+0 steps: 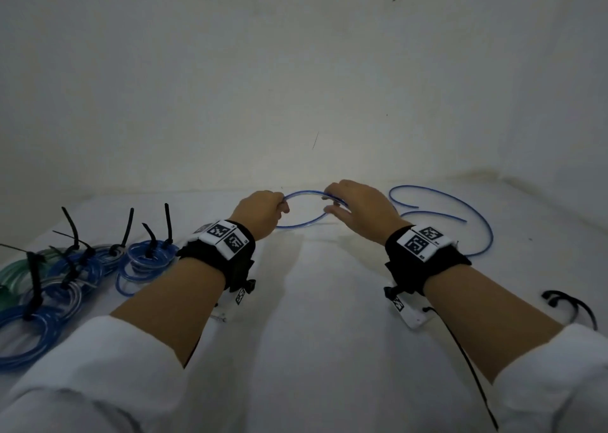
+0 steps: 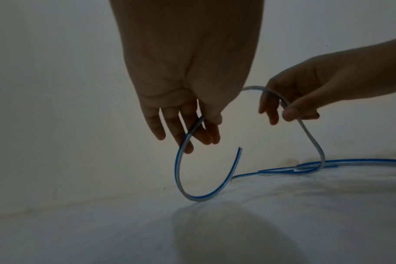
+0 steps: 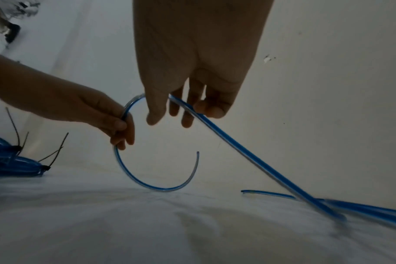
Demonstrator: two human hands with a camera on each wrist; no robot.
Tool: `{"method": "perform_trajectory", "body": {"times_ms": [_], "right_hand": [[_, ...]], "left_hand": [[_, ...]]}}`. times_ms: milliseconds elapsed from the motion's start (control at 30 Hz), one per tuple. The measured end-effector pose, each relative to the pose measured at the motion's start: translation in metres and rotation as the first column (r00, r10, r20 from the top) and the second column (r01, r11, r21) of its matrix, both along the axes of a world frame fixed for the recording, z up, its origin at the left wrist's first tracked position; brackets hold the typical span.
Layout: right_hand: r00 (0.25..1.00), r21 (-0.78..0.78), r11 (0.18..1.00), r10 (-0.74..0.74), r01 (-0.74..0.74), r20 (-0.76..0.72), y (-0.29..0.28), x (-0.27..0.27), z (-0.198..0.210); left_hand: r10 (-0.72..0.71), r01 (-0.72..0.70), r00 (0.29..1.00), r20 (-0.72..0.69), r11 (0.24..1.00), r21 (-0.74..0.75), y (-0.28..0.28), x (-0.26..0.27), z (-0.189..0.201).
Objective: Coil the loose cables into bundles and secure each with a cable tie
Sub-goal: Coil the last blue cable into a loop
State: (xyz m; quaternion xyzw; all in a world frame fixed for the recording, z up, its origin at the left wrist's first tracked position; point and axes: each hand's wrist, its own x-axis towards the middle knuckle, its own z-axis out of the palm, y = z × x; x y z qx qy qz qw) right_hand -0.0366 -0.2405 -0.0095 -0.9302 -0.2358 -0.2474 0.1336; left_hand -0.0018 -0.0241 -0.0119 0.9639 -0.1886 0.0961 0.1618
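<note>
Several tied bundles (image 1: 65, 278) lie at left. Both hands pinch a loose blue cable (image 1: 306, 194) above the white surface (image 1: 312, 301), left hand (image 1: 263, 215) and right hand (image 1: 358, 205) forming its first loop; a spare cable tie (image 1: 572, 307) waits.

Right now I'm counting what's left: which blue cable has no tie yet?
The loose blue cable held between the left hand and right hand; the tied bundles lie left.

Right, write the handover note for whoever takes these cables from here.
Left hand pinches the blue cable at the start of its first loop; free end curls up off the table.
Right hand grips the same cable further along; the rest trails right.
Done: tied bundles lie at left.
Left: finish coiling, then fasten with the loose cable tie at right.
</note>
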Motion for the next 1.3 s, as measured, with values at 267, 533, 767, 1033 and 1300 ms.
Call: {"method": "perform_trajectory", "body": {"times_ms": [267,533,767,1033,1300], "right_hand": [[0.933,0.028,0.938,-0.346,0.345,0.094,-0.001,0.007,0.005],[0.95,-0.14,0.972,-0.145,0.19,0.278,0.033,0.0,0.006],[0.934,0.189,0.921,-0.355,0.342,0.041,0.018,0.005,0.016],[0.891,0.133,0.881,-0.442,0.453,-0.108,0.011,0.003,0.012],[0.901,-0.014,0.922,-0.376,0.388,0.215,0.022,0.012,0.001]], "left_hand": [[-0.037,0.032,0.998,-0.049,0.995,-0.094,0.018,-0.003,0.014],[-0.095,0.119,0.982,0.165,0.983,-0.14,0.007,-0.013,0.019],[-0.114,0.084,0.987,-0.116,0.968,-0.234,0.02,-0.021,0.006],[-0.279,0.073,0.937,-0.212,0.748,-0.66,0.018,-0.03,0.006],[-0.166,0.121,0.986,-0.026,0.81,-0.574,0.017,-0.027,0.007]]}}
